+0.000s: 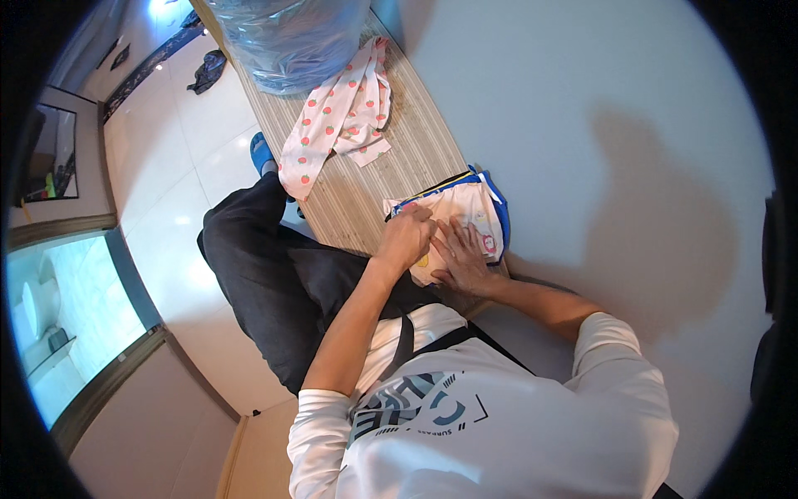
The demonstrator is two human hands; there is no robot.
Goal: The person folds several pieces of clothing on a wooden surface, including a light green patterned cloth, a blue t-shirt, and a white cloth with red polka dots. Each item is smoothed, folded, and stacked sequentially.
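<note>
My left hand [408,237] rests on a pale pink folded garment [471,206] with cartoon prints. Its fingers are curled in, and the fingertips are hidden, so whether cloth is pinched in them is unclear. Flat on the same garment lies my right hand [464,259], fingers apart and touching the cloth. Blue fabric with yellow piping [499,196] shows from beneath along the far and right edges. Farther up the bench, pink trousers with a strawberry print [340,118] lie loosely spread and creased.
Everything lies on a narrow bench with a striped slatted surface [424,118], along a pale wall [530,93]. A bulky translucent bluish plastic bag [293,43] stands at its far end. On the tiled floor [165,156] lies a dark crumpled bag [209,72]. A doorway shows a toilet [40,305].
</note>
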